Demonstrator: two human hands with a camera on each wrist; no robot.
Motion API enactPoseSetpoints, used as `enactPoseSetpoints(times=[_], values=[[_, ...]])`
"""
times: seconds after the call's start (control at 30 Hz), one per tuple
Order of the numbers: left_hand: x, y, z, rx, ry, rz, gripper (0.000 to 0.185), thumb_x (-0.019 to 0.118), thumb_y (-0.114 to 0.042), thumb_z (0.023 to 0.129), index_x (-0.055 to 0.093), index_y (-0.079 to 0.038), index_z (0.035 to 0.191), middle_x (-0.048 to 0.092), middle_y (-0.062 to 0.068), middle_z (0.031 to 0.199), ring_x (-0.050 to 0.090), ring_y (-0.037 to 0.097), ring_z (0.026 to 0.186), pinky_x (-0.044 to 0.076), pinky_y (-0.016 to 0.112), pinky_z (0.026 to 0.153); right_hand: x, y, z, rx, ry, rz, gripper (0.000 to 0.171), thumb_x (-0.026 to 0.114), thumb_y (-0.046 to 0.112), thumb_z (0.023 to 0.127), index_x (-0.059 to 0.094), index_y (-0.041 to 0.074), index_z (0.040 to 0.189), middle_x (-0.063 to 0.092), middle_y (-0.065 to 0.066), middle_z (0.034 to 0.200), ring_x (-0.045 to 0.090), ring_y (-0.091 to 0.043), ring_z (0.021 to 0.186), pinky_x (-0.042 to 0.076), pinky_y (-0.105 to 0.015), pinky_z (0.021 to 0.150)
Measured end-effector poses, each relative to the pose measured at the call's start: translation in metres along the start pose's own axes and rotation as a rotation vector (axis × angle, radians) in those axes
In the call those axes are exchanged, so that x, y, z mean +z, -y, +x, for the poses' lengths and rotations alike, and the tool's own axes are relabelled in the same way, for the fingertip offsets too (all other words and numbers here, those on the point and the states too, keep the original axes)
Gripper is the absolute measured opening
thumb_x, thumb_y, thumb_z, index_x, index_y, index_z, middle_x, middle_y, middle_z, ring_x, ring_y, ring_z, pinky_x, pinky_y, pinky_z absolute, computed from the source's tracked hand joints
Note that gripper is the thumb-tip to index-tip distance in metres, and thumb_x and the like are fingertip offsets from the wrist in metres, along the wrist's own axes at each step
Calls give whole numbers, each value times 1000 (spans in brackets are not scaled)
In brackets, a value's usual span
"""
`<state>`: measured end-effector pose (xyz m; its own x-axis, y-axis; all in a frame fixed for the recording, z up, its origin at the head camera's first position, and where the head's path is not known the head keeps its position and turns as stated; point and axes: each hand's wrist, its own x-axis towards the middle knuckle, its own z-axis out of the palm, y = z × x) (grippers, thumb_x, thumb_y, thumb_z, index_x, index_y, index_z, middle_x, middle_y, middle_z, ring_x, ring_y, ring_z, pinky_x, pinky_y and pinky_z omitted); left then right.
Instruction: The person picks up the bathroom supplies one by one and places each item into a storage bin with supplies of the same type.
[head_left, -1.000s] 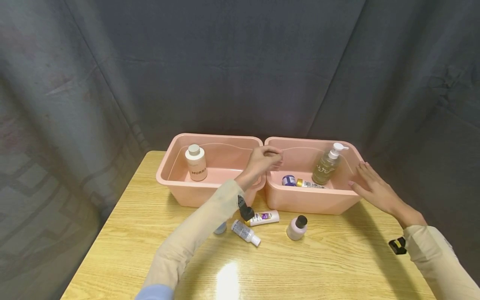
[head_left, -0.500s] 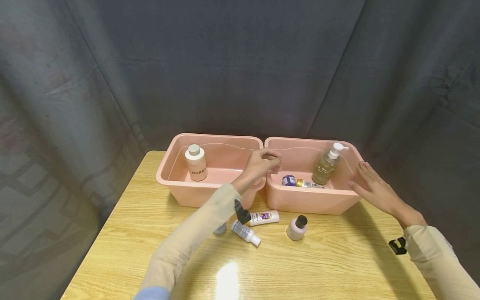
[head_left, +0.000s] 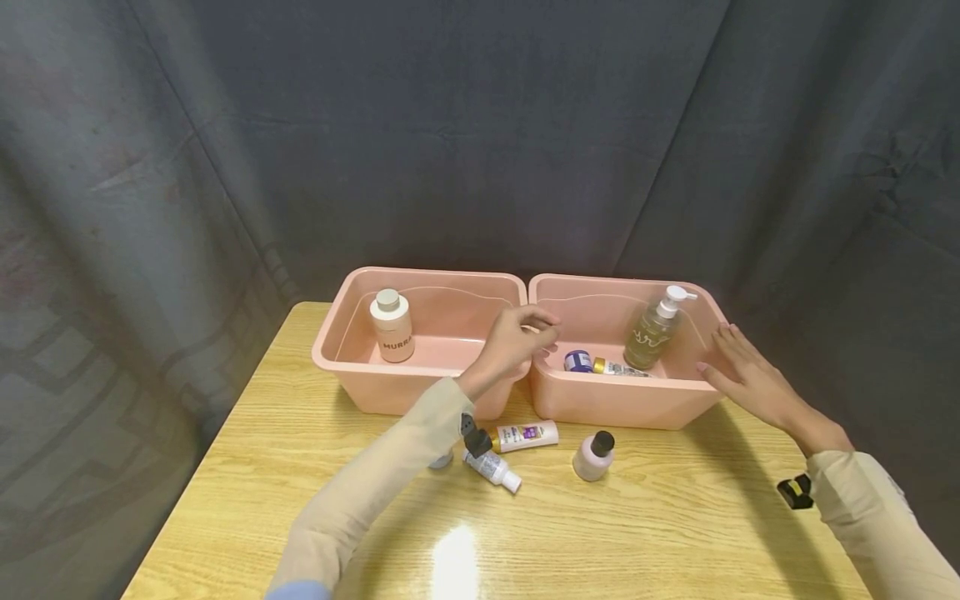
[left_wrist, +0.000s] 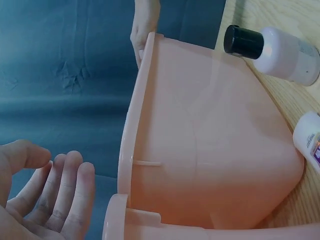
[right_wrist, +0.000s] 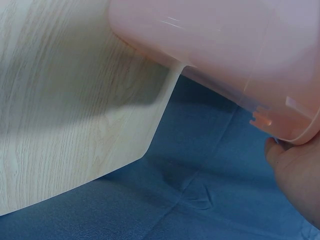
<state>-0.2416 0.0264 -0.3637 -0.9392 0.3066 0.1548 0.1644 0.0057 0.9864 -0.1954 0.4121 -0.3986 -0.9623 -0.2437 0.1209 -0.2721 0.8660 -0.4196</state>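
Observation:
My left hand (head_left: 517, 340) hovers over the adjoining rims of two pink bins, its fingers loosely bent and nothing in them. In the left wrist view, this hand (left_wrist: 50, 195) shows a gap between thumb and fingers. My right hand (head_left: 750, 379) rests with extended fingers at the right rim of the right bin (head_left: 622, 404). Inside that bin are a pump bottle (head_left: 651, 333), a small blue-and-white jar (head_left: 578, 361) and a gold-capped tube (head_left: 621, 368). A white bottle (head_left: 393, 329) stands in the left bin (head_left: 427, 387).
In front of the bins, a gold-capped white tube (head_left: 528, 434) and a small white-capped bottle (head_left: 491, 468) lie on the wooden table (head_left: 637, 533). A black-capped bottle (head_left: 591, 460) stands nearby. My left sleeve partly hides a pale round item (head_left: 442, 458). A dark curtain (head_left: 465, 150) hangs behind.
My left hand has drawn slightly down and to the left, its fingers spreading a little. The right hand and the objects stay where they were.

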Motion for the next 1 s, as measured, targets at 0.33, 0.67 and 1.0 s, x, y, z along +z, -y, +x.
enactPoseSetpoints(times=[0.33, 0.67, 1.0], values=[[-4, 1, -12, 109, 41, 189, 11, 72, -4, 90, 72, 0, 100, 72, 8, 90, 69, 14, 70, 59, 34, 62, 0, 0, 0, 4, 4, 1, 76, 51, 37, 102, 16, -6, 154, 0, -24, 162, -10, -32, 149, 1, -72, 110], [-11, 7, -24, 124, 48, 254, 12, 72, -7, 89, 72, -3, 101, 73, 5, 92, 65, 12, 69, 54, 24, 58, 0, 0, 1, 15, 9, 0, 77, 51, 37, 102, 14, -6, 154, -2, -24, 162, -12, -31, 149, -2, -68, 112], [-15, 12, -32, 168, 74, 266, 10, 72, -5, 89, 72, -3, 99, 73, 7, 93, 66, 11, 71, 57, 25, 65, 0, 2, 0, 30, 5, 8, 80, 51, 38, 102, 8, -2, 156, -6, -23, 162, -14, -34, 148, -5, -68, 111]])
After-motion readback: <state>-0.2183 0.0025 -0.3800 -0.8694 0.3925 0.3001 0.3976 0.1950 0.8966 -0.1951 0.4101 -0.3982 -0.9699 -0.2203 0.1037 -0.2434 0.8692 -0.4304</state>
